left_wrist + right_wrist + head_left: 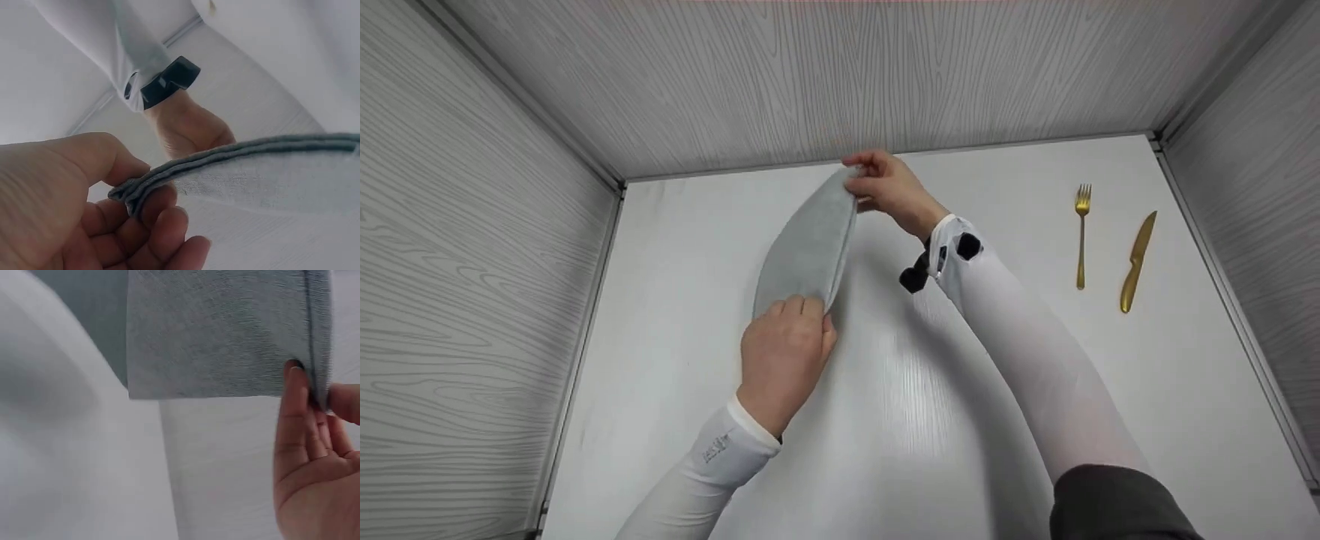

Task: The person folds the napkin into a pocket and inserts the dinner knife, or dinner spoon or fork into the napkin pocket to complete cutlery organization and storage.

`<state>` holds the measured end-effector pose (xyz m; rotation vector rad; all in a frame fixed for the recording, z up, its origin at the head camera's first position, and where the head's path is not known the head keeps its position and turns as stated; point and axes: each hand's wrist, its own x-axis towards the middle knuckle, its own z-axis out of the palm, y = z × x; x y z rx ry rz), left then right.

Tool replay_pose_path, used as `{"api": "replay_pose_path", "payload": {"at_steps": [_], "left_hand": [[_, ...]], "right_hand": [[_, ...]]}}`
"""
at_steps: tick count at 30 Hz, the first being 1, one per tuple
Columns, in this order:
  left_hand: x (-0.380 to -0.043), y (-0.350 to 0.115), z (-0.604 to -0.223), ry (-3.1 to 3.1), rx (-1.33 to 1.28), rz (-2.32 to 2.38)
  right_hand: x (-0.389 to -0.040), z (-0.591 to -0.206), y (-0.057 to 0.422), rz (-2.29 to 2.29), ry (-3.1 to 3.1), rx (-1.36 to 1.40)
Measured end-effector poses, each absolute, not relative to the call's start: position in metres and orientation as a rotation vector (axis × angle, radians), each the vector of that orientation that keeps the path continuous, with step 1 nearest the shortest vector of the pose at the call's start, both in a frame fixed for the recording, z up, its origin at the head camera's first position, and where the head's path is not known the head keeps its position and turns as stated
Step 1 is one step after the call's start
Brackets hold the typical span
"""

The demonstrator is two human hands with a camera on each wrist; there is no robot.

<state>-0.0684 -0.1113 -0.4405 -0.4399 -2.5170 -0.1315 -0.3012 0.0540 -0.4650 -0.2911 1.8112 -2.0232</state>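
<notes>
A folded grey-green cloth napkin (808, 247) is held up over the white table between both hands, its layered hem turned toward the right. My left hand (786, 349) grips its near end. The left wrist view shows the thumb and fingers of that hand pinching the stacked hem layers (225, 153). At the far end, near the table's back edge, my right hand (894, 191) pinches the other corner. In the right wrist view a flat panel of the napkin (219, 337) hangs straight, with the fingers (295, 408) behind its seamed edge.
A gold fork (1081, 232) lies on the right side of the white table (682, 315), tines pointing away. Beside it, slightly slanted, is a gold knife (1138, 262). Grey wood-grain panels (810, 75) wall in the back and both sides.
</notes>
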Motion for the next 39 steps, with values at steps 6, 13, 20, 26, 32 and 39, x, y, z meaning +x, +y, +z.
{"api": "replay_pose_path", "payload": {"at_steps": [6, 13, 20, 26, 32, 39], "left_hand": [[-0.07, -0.096, -0.5, -2.683, -0.591, 0.037], [-0.072, -0.063, -0.533, -2.834, -0.719, 0.102], [-0.073, -0.025, -0.556, -2.868, -0.821, 0.108], [-0.075, -0.002, -0.571, -2.847, -0.867, 0.117], [-0.079, 0.016, -0.58, -2.792, -0.949, 0.158], [-0.085, 0.036, -0.586, -2.765, -0.957, 0.16]], "right_hand": [[-0.295, -0.513, 0.092, -1.513, 2.077, -0.138], [-0.29, -0.536, 0.111, -1.285, 2.232, -0.115], [-0.29, -0.558, 0.123, -1.138, 2.329, -0.106], [-0.291, -0.569, 0.136, -1.146, 2.317, -0.087], [-0.293, -0.57, 0.152, -1.165, 2.328, -0.073], [-0.297, -0.571, 0.167, -1.199, 2.327, -0.01]]}}
